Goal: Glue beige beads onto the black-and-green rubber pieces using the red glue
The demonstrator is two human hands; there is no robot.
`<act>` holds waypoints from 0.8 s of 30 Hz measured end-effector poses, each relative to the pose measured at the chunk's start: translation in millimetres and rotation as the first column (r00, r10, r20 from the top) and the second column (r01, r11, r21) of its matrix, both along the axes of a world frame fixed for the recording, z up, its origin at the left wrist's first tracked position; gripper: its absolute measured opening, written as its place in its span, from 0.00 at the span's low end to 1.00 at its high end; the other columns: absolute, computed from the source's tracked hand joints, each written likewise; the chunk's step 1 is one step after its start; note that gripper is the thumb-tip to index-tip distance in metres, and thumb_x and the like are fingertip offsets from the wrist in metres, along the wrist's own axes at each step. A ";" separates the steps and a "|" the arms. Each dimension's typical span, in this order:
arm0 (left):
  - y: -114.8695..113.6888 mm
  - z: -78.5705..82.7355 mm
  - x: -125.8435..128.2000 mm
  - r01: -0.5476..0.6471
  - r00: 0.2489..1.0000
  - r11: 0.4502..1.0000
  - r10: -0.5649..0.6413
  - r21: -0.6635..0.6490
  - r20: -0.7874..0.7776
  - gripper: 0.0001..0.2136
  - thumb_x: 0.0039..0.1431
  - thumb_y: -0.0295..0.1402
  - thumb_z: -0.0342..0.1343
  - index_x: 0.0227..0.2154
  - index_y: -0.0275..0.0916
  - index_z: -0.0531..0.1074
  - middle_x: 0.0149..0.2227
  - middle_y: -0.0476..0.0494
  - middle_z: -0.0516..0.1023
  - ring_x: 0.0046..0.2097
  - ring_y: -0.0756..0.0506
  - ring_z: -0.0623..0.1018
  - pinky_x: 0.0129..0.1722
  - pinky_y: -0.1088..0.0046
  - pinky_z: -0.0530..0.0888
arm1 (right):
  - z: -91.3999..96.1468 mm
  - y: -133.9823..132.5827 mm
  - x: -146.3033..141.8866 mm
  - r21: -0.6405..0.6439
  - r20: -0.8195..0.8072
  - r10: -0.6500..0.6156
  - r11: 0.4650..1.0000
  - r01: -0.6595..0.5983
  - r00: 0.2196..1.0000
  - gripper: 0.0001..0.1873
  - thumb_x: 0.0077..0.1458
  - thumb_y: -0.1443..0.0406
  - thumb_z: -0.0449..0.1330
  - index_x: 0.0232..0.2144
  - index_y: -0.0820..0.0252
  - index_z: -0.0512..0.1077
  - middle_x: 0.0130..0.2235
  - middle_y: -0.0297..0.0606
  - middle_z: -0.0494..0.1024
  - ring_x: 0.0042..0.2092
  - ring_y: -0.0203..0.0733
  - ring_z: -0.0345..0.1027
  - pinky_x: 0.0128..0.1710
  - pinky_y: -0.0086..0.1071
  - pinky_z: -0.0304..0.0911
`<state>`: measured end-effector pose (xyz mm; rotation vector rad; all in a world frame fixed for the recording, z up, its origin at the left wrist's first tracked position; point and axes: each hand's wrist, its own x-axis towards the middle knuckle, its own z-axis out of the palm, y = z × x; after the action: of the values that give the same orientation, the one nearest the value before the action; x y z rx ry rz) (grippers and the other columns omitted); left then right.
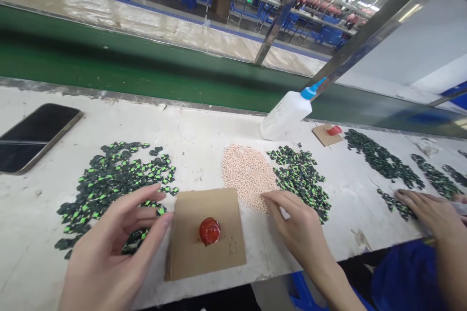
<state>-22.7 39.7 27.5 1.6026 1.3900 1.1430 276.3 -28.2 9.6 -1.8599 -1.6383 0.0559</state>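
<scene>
My left hand (pixel 120 238) hovers over a pile of small black-and-green pieces (pixel 124 170), thumb and fingers apart, nothing visible between them. My right hand (pixel 297 221) has its thumb and fingertips pinched together at the lower right edge of a heap of tiny pale pink beads (pixel 248 175). Whatever may be in that pinch is too small to see. Between my hands lies a square of brown cardboard (pixel 207 265), bearing a round, glossy red piece (pixel 209 231) near its middle. A second pile of black-and-green pieces (pixel 302 180) sits beside the beads.
A white squeeze bottle (pixel 286 116) with a blue nozzle stands behind the beads. A phone (pixel 36 136) lies at the far left. To the right are a small cardboard piece (pixel 324 135) with a red part, more dark piles (pixel 381 158), and another person's hand (pixel 430 209).
</scene>
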 end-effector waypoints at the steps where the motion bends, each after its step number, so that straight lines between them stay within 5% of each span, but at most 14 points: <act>1: -2.7 1.5 1.3 0.007 1.000 1.000 -0.007 -0.019 -0.011 0.14 0.61 0.39 0.66 0.49 0.52 0.80 0.48 0.50 0.84 0.34 0.48 0.84 0.35 0.80 0.83 | 0.5 0.5 -0.3 0.013 -0.036 -0.019 1.000 0.019 0.999 0.12 0.63 0.66 0.60 0.33 0.54 0.83 0.35 0.41 0.88 0.35 0.48 0.84 0.37 0.40 0.80; 4: -9.0 9.5 5.9 0.035 0.999 0.996 -0.034 -0.078 0.020 0.04 0.61 0.40 0.66 0.37 0.52 0.85 0.53 0.50 0.84 0.38 0.46 0.87 0.37 0.78 0.84 | 1.7 0.4 -1.5 0.046 -0.151 -0.081 0.995 0.089 0.985 0.06 0.60 0.64 0.65 0.32 0.55 0.82 0.33 0.41 0.88 0.31 0.46 0.84 0.32 0.37 0.81; 10: -17.9 22.3 29.0 0.248 0.949 0.960 -0.215 -0.128 0.229 0.08 0.61 0.30 0.64 0.32 0.51 0.86 0.33 0.51 0.88 0.32 0.45 0.87 0.30 0.77 0.84 | 5.0 -1.2 -3.5 0.029 -0.299 -0.130 0.989 0.145 0.945 0.09 0.60 0.58 0.68 0.33 0.58 0.81 0.29 0.41 0.88 0.28 0.47 0.85 0.27 0.34 0.83; 14: -26.0 21.2 44.2 0.253 0.936 0.961 -0.213 -0.114 0.282 0.08 0.61 0.29 0.63 0.33 0.50 0.86 0.35 0.49 0.89 0.35 0.43 0.87 0.30 0.75 0.83 | 5.3 -2.3 -2.5 -0.002 -0.217 -0.127 0.992 0.129 0.968 0.11 0.62 0.58 0.65 0.32 0.57 0.82 0.32 0.43 0.88 0.30 0.47 0.84 0.30 0.38 0.82; 19: -27.1 19.9 37.6 0.258 0.941 0.961 -0.227 -0.099 0.249 0.09 0.61 0.29 0.64 0.33 0.52 0.86 0.35 0.53 0.89 0.36 0.44 0.88 0.33 0.78 0.83 | -3.0 -1.7 -1.1 -0.037 -0.015 -0.077 0.996 0.076 0.997 0.11 0.58 0.57 0.66 0.35 0.55 0.85 0.42 0.49 0.87 0.44 0.60 0.82 0.44 0.55 0.78; 24: -24.1 16.1 24.6 0.259 0.957 0.963 -0.246 -0.069 0.151 0.09 0.62 0.29 0.64 0.35 0.53 0.85 0.37 0.54 0.90 0.37 0.45 0.88 0.35 0.79 0.83 | -11.1 2.3 -4.3 -0.031 0.048 -0.038 0.999 0.039 0.998 0.13 0.63 0.62 0.59 0.33 0.53 0.84 0.38 0.45 0.88 0.40 0.53 0.83 0.42 0.46 0.79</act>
<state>1.8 15.6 43.6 1.5539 1.0929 1.0077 271.9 -25.9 -1.4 -1.9299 -1.6419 0.0212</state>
